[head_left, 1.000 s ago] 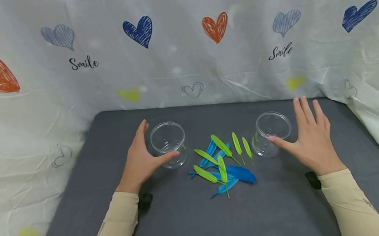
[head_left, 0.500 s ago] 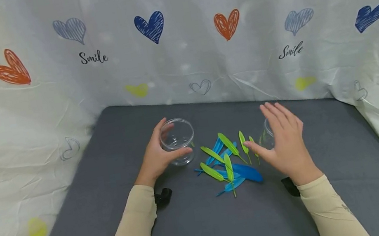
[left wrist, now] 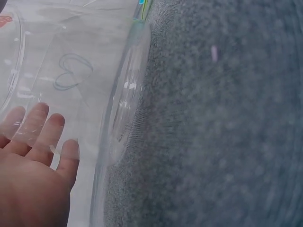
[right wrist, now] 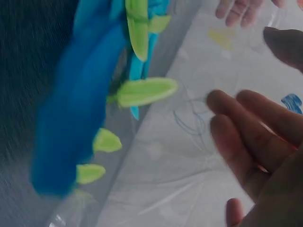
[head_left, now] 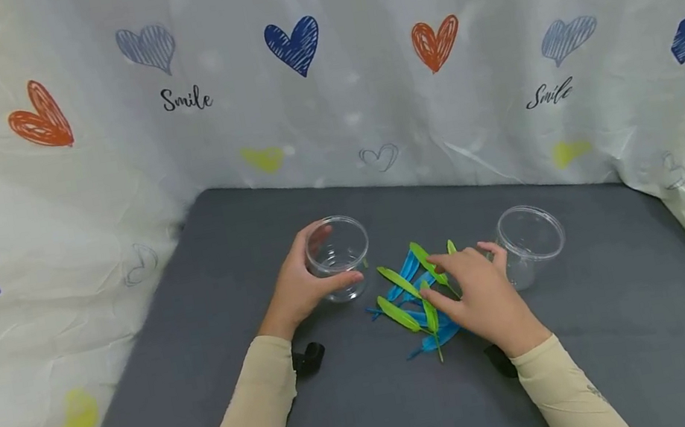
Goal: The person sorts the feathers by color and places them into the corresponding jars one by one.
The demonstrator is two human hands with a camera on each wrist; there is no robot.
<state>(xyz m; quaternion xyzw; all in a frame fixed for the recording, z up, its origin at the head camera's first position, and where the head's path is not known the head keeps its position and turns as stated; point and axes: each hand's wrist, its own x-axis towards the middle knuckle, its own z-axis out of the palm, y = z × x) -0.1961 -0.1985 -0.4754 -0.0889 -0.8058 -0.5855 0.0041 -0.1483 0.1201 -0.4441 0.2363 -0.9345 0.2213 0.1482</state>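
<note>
In the head view my left hand (head_left: 302, 287) holds a clear plastic jar (head_left: 348, 246) at the left, thumb in front and fingers around its far side. The left wrist view shows those fingers (left wrist: 39, 125) through the transparent wall. My right hand (head_left: 486, 297) hovers over the right part of a feather pile, thumb and fingers apart with nothing between them. The pile mixes lime green feathers (head_left: 398, 314) and blue feathers (head_left: 441, 335), partly hidden by this hand. Close up in the right wrist view lies a broad blue feather (right wrist: 75, 104), with a green feather (right wrist: 147, 92) beside it.
A second clear jar (head_left: 531, 236) stands upright just right of my right hand. Dark grey cloth (head_left: 376, 412) covers the table. A white curtain (head_left: 377, 94) printed with hearts hangs behind and at the sides.
My left hand has closed in around the left jar. My right hand has swung left from beside the right jar to over the feathers. The head view has shifted slightly.
</note>
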